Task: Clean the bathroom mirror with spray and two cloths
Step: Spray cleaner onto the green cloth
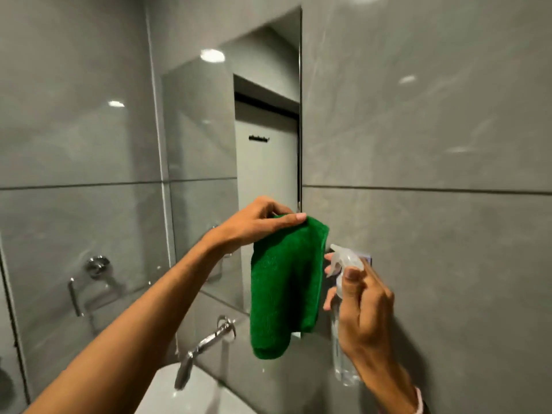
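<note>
I see the green cloth (283,288) hanging folded from my left hand (254,224), draped in front of the lower right corner of the mirror (233,130). The left fingers (294,217) are pressed together, pinching the cloth's top edge. Just beside it, my right hand (363,312) is wrapped around the clear spray bottle (343,348), nozzle aimed at the cloth, with one finger curled by the trigger. Below sit the chrome tap (206,345) and white basin (191,392).
</note>
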`<state>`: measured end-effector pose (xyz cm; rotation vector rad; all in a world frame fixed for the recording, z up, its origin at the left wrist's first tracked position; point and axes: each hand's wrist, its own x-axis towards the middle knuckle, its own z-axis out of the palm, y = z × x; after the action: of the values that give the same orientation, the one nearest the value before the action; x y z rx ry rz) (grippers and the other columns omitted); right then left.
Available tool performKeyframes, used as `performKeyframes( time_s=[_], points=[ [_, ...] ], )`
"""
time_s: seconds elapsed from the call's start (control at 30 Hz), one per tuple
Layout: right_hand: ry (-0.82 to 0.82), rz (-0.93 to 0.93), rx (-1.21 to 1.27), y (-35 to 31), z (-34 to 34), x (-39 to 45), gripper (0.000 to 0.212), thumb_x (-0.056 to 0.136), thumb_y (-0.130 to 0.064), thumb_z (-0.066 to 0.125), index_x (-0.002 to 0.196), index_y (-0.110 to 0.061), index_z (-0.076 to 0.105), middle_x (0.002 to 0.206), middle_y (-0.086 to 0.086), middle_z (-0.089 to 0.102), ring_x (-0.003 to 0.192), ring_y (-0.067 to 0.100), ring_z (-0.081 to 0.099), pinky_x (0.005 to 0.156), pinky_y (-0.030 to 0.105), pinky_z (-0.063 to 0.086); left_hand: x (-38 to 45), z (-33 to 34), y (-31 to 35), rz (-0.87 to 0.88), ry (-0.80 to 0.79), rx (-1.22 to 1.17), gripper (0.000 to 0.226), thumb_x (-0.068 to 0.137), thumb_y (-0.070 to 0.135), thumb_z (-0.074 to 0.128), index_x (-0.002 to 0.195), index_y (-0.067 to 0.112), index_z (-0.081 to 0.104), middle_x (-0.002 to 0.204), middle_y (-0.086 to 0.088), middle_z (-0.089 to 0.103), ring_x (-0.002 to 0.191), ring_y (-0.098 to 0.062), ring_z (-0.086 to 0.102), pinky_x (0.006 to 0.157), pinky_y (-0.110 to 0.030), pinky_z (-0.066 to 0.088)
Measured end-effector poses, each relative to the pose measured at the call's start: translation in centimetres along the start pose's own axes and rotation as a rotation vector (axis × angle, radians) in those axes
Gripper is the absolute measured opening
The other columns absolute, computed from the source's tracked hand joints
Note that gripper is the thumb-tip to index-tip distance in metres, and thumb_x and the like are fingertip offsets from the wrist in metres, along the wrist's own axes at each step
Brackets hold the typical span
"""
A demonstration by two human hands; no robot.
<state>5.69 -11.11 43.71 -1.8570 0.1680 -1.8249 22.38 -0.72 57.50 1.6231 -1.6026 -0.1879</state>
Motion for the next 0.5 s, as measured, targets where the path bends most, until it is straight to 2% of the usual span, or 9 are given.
performKeyframes(
  time_s=[0.03, 0.07, 0.17, 0.23, 0.3, 0.33, 0.4, 0.43, 0.5],
  points=[
    [0.008, -0.034, -0.017, -0.4, 0.4, 0.7, 0.058, 0.108, -0.061, 0.025, 0.1, -0.026, 0.07, 0.075, -0.008, 0.065, 0.068, -0.002, 0.063, 0.07, 0.015, 0.051, 0.2, -0.7, 0.5, 0.022, 0.001, 0.022, 0.036, 0.099, 0.039, 0.06, 0.086, 0.011, 0.079, 0.074, -0.007, 0.077, 0.064, -0.011, 0.068, 0.058, -0.022, 0.05],
    [-0.001, -0.041, -0.026, -0.8, 0.7, 1.2, 0.066, 0.107, -0.063, 0.023, 0.094, -0.022, 0.073, 0.071, -0.011, 0.062, 0.067, -0.007, 0.062, 0.068, 0.01, 0.048, 0.4, -1.3, 0.8, 0.037, -0.002, 0.029, 0.038, 0.1, 0.039, 0.06, 0.09, 0.008, 0.079, 0.079, -0.015, 0.077, 0.066, -0.015, 0.068, 0.059, -0.025, 0.05],
    [-0.077, 0.006, -0.044, -2.0, 1.2, 1.8, 0.087, 0.1, -0.075, 0.018, 0.083, -0.013, 0.077, 0.057, -0.019, 0.055, 0.055, -0.009, 0.058, 0.056, 0.015, 0.048, 0.4, -2.5, 1.2, 0.069, -0.003, -0.001, 0.037, 0.101, 0.036, 0.059, 0.096, 0.005, 0.079, 0.084, -0.017, 0.078, 0.07, -0.021, 0.07, 0.063, -0.028, 0.054],
    [-0.066, -0.017, -0.079, -2.3, 1.3, 1.5, 0.087, 0.102, -0.072, 0.017, 0.095, -0.011, 0.08, 0.061, -0.021, 0.054, 0.055, -0.013, 0.055, 0.057, 0.003, 0.041, 0.3, -2.8, 1.0, 0.072, -0.005, -0.017, 0.037, 0.101, 0.035, 0.059, 0.1, 0.003, 0.078, 0.093, -0.027, 0.077, 0.076, -0.028, 0.071, 0.069, -0.036, 0.053],
    [-0.072, -0.048, -0.119, -2.6, 1.2, 1.1, 0.086, 0.103, -0.07, 0.017, 0.099, -0.011, 0.079, 0.065, -0.021, 0.051, 0.059, -0.016, 0.054, 0.059, 0.0, 0.041, 0.1, -2.9, 0.6, 0.078, -0.012, -0.027, 0.036, 0.101, 0.034, 0.059, 0.101, 0.004, 0.079, 0.093, -0.027, 0.077, 0.075, -0.026, 0.072, 0.067, -0.033, 0.053],
    [-0.096, -0.057, -0.138, -2.7, 1.2, 0.7, 0.087, 0.103, -0.071, 0.016, 0.093, -0.011, 0.078, 0.063, -0.022, 0.049, 0.059, -0.014, 0.055, 0.058, 0.005, 0.047, -0.1, -2.9, 0.5, 0.077, -0.017, -0.031, 0.035, 0.101, 0.034, 0.059, 0.1, 0.005, 0.079, 0.089, -0.023, 0.078, 0.073, -0.022, 0.072, 0.063, -0.029, 0.054],
    [-0.146, -0.036, -0.163, -2.8, 1.0, 0.0, 0.089, 0.1, -0.075, 0.014, 0.086, -0.013, 0.076, 0.059, -0.023, 0.047, 0.056, -0.003, 0.059, 0.053, 0.033, 0.058, -0.3, -2.8, 0.3, 0.071, -0.017, -0.032, 0.035, 0.101, 0.034, 0.059, 0.099, 0.006, 0.079, 0.085, -0.018, 0.078, 0.069, -0.018, 0.072, 0.058, -0.021, 0.053],
    [-0.156, -0.04, -0.172, -2.8, 0.8, -0.3, 0.088, 0.101, -0.074, 0.014, 0.088, -0.011, 0.076, 0.06, -0.022, 0.047, 0.054, 0.008, 0.061, 0.05, 0.04, 0.057, -0.3, -2.7, 0.3, 0.069, -0.012, -0.032, 0.035, 0.1, 0.034, 0.059, 0.099, 0.005, 0.079, 0.086, -0.019, 0.078, 0.07, -0.019, 0.072, 0.058, -0.021, 0.054],
    [-0.16, -0.075, -0.196, -3.0, 0.4, -1.3, 0.085, 0.104, -0.069, 0.016, 0.09, -0.009, 0.075, 0.061, -0.019, 0.044, 0.051, 0.015, 0.059, 0.05, 0.041, 0.054, -0.7, -2.5, 0.1, 0.063, -0.009, -0.047, 0.035, 0.1, 0.034, 0.059, 0.1, 0.005, 0.079, 0.089, -0.018, 0.079, 0.072, -0.02, 0.073, 0.061, -0.022, 0.056]
  ],
)
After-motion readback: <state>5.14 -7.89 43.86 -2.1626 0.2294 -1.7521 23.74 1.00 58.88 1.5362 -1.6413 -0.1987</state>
